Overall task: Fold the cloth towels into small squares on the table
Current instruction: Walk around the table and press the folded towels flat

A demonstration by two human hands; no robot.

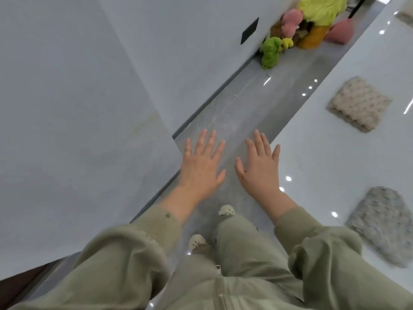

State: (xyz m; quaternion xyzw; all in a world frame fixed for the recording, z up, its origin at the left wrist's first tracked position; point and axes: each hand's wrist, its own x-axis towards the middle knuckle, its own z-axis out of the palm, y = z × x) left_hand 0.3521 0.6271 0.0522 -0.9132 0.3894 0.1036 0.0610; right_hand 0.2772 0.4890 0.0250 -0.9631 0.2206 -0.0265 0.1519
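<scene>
My left hand (201, 166) and my right hand (260, 167) are stretched out flat, fingers spread, palms down, over the grey floor with nothing in them. To the right lies the glossy white table (335, 157). A folded beige knobbly towel (357, 104) rests on it as a small square, well right of my right hand. A folded grey knobbly towel (384, 224) lies nearer to me at the right edge. A corner of another light towel (405, 12) shows at the top right.
A white wall (78, 108) runs along the left, with a black plate (249, 30) on it. Plush toys (308, 25), green, pink and yellow, are heaped on the floor at the far end of the narrow aisle. My shoes (225, 210) stand in that aisle.
</scene>
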